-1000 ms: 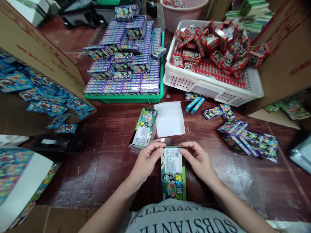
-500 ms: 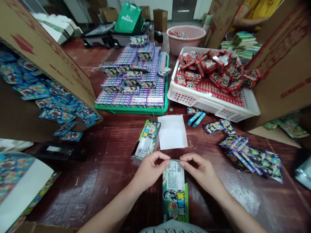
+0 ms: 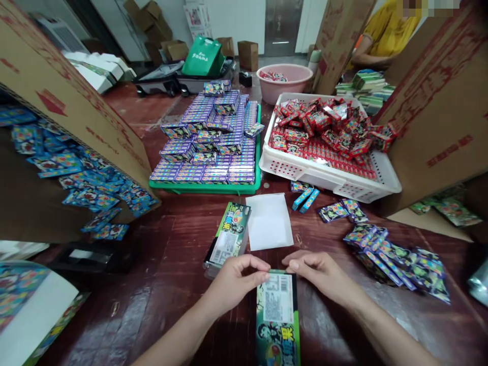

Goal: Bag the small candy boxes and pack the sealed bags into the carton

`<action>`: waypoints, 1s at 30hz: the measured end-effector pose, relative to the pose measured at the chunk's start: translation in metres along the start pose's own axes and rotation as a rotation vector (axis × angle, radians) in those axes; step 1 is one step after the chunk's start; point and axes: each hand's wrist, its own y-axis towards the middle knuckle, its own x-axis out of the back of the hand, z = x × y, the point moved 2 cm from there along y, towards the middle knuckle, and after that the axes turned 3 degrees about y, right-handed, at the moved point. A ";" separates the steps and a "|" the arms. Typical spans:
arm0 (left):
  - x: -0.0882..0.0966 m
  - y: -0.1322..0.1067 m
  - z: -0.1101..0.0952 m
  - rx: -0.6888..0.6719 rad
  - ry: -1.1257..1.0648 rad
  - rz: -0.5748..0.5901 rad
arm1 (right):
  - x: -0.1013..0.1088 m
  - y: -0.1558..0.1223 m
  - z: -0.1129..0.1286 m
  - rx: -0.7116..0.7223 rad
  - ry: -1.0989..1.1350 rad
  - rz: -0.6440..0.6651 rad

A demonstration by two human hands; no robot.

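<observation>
A green and black candy box (image 3: 276,325) with a white label and Chinese lettering lies lengthwise in front of me, its near end cut off by the frame. My left hand (image 3: 242,279) pinches its far edge near the left corner, thumb on top. At the far right corner is my right hand (image 3: 324,277), thumb and fingers close together at the edge; their exact contact is partly hidden. Just beyond my left hand rests a second, similar box (image 3: 229,236), tilted. Beside it a white paper sheet (image 3: 269,222) lies flat.
A green tray (image 3: 206,188) bears stacked purple candy packs. The white basket (image 3: 324,178) holds red packs. Loose purple packs (image 3: 396,259) lie at right. Tall cartons (image 3: 95,107) flank both sides, blue packs spilling at left. A person in yellow (image 3: 392,30) sits behind.
The view has tilted up, so things sit lower in it. My right thumb has shifted from the box's top face to its far corner; my left hand keeps its pinch.
</observation>
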 end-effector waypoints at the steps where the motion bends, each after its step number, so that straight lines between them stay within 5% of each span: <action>1: 0.000 0.001 0.001 -0.016 0.009 -0.004 | 0.005 0.010 0.004 0.062 -0.141 0.002; 5: -0.005 0.009 -0.001 -0.057 0.091 0.007 | 0.025 0.083 0.025 0.277 -0.831 -0.217; 8: -0.004 0.011 -0.005 -0.139 0.235 -0.019 | 0.037 0.141 0.034 0.310 -0.982 -0.295; 11: 0.007 0.013 -0.007 -0.215 0.370 -0.141 | 0.042 0.161 0.035 0.350 -1.077 -0.295; 14: 0.027 0.020 -0.014 -0.282 0.339 -0.345 | 0.046 0.134 0.028 0.386 -1.129 -0.330; 17: 0.040 0.038 -0.029 -0.350 0.171 -0.462 | 0.048 0.081 0.026 0.519 -1.172 -0.513; 22: 0.015 0.077 -0.068 -0.374 -0.062 -0.248 | 0.046 0.013 0.040 0.745 -1.174 -0.785; 25: -0.007 0.086 -0.082 -0.234 -0.158 -0.171 | 0.052 0.001 0.051 0.724 -1.062 -0.704; 30: -0.017 0.081 -0.088 -0.232 -0.203 -0.276 | 0.081 0.012 0.069 0.501 -0.549 -0.487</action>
